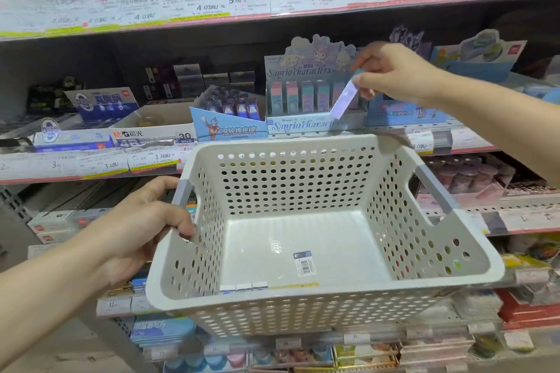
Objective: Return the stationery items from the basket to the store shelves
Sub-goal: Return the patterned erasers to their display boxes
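Note:
My left hand (145, 221) grips the left handle of a white perforated plastic basket (418, 254), held in front of the shelves. Inside the basket I see only a barcode sticker (304, 263) on the floor and a few small white pieces (244, 286) against the near wall. My right hand (391, 74) pinches the top of a slim pale lilac eraser box (344, 100), which hangs tilted over the right end of the Sanrio characters display box (303, 126) on the middle shelf. Several pastel boxes stand upright in that display.
The middle shelf also holds an Ultraman roller-eraser display (227, 127), an M&G 4B eraser carton (151, 133) and blue boxes on both sides. Price labels line every shelf edge. Lower shelves behind and under the basket carry more packaged stationery.

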`<state>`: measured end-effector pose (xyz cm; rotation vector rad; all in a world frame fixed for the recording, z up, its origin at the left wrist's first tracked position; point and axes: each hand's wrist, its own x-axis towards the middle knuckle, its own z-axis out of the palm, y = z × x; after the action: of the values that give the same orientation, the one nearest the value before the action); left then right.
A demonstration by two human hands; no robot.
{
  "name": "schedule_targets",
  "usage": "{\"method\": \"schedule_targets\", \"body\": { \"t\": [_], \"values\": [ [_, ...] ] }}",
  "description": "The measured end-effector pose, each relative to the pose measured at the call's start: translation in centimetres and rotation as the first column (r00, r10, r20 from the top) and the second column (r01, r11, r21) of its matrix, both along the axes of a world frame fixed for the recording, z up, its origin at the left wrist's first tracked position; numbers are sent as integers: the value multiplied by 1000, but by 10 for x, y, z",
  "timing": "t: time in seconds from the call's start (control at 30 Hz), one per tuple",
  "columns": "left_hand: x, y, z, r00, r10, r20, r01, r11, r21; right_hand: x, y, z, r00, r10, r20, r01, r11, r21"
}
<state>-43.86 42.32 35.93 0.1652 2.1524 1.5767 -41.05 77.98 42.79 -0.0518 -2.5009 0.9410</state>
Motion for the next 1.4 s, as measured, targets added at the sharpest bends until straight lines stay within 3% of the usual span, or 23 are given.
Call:
{"method": "schedule_targets", "body": {
  "t": [0.1, 0.37, 1.2, 1.4],
  "values": [
    [2, 0, 0, 1000, 8, 5, -8, 1000, 7, -6, 8, 2, 994, -83, -74, 91, 989, 114],
    [6, 0, 0, 1000, 18, -11, -18, 1000, 25, -21, 11, 2, 987, -49, -156, 94, 951, 296],
    [20, 8, -1, 1000, 19, -5, -19, 1000, -25, -20, 3, 1, 982, 131, -134, -65, 909, 412],
    [20, 6, -3, 999, 42, 5, -42, 999, 11, -30, 6, -9, 991, 68, -119, -14, 914, 406]
  ]
}}
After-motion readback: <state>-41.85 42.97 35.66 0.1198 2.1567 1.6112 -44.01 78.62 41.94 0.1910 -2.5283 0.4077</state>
